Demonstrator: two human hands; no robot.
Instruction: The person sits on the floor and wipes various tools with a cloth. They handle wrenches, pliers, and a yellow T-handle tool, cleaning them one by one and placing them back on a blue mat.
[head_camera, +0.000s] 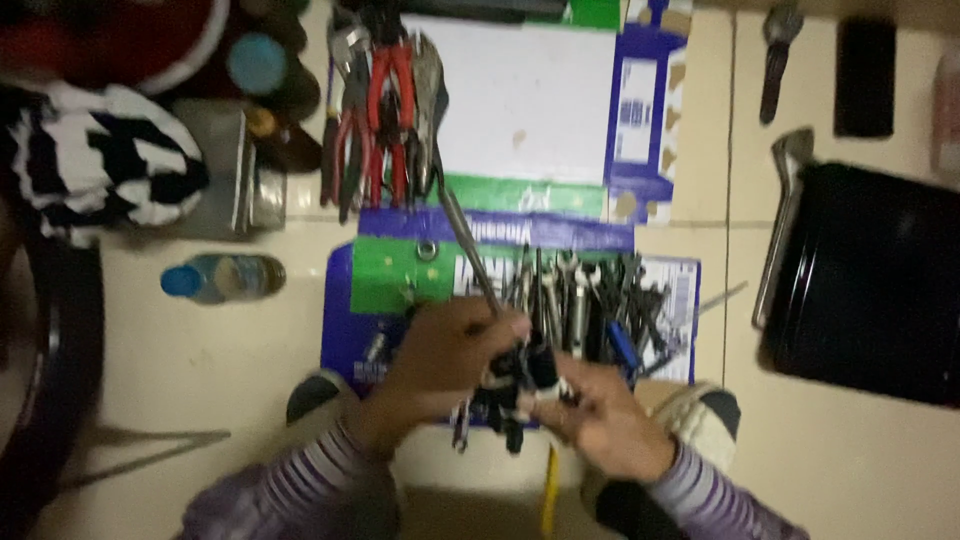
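My left hand (440, 365) and my right hand (605, 420) meet low in the middle of the view, both closed around a dark bundle of small tools (510, 390) with several metal pieces hanging from it. A long thin metal rod (468, 245) slants up from my left hand's fingers. Just beyond the hands, several wrenches and spanners (590, 300) lie in a row on flattened cardboard (520, 100). Both sleeves are striped purple.
Pliers with red handles (385, 110) lie at the cardboard's top left. A plastic bottle (220, 278) lies on the tiled floor at left. A black tray (875, 280) sits at right, a wrench (780, 45) above it. A yellow-handled tool (549, 490) lies between my feet.
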